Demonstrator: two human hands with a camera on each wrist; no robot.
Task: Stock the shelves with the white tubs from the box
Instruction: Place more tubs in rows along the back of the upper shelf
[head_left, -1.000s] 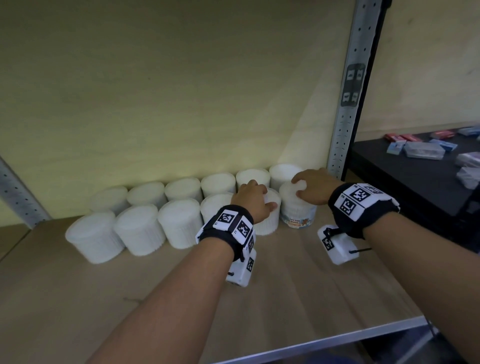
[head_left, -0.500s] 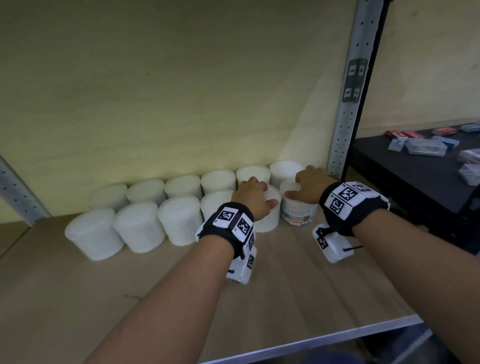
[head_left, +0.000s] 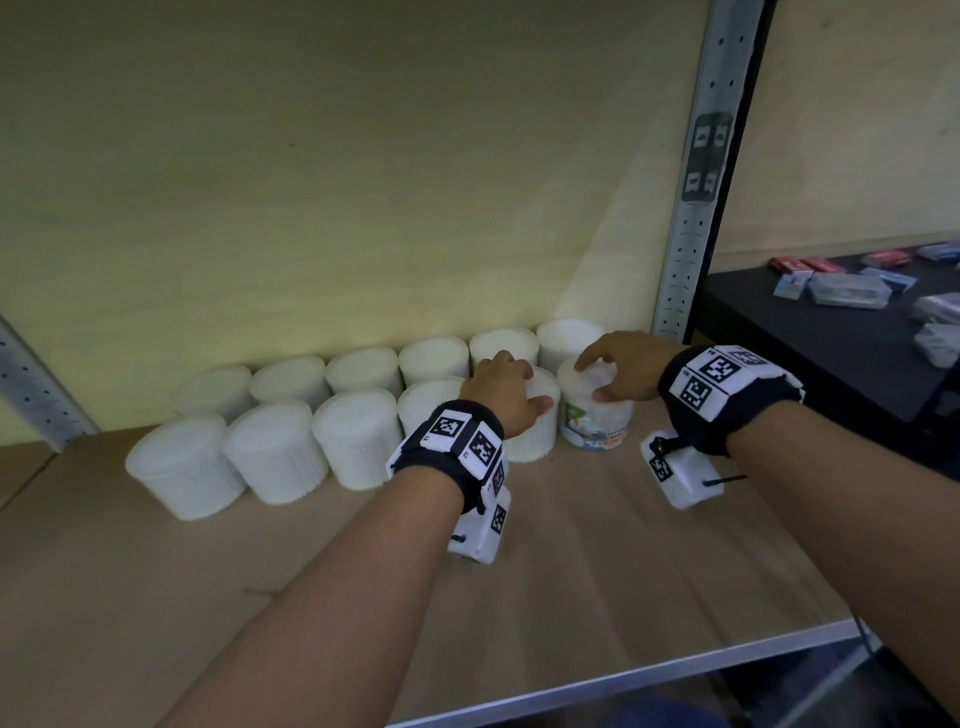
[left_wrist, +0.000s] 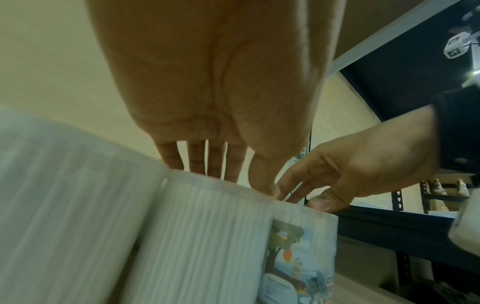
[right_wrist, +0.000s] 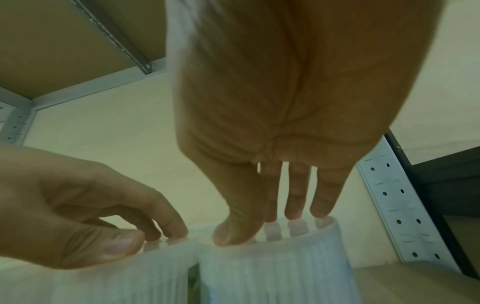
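Two rows of white tubs (head_left: 275, 452) stand on the wooden shelf (head_left: 571, 597) against the back wall. My left hand (head_left: 522, 382) grips the top of a plain white tub (head_left: 535, 441) in the front row, fingers over the lid and thumb on its right side. Beside it my right hand (head_left: 605, 374) clasps the lid of the last tub (head_left: 597, 426), whose picture label faces me. The left wrist view shows the plain tub (left_wrist: 207, 236) and the labelled tub (left_wrist: 298, 257) side by side. In the right wrist view my fingertips (right_wrist: 322, 214) touch the lid's rim.
A grey perforated upright (head_left: 691, 208) rises just right of the tubs, another (head_left: 31, 384) at far left. The shelf's metal front edge (head_left: 675, 670) runs below my arms. A dark table (head_left: 831, 353) with small packs (head_left: 847, 291) lies to the right.
Both hands stay on the same two tubs. My right hand has eased slightly back and its fingers arch higher over the lid. The tubs have not visibly shifted.
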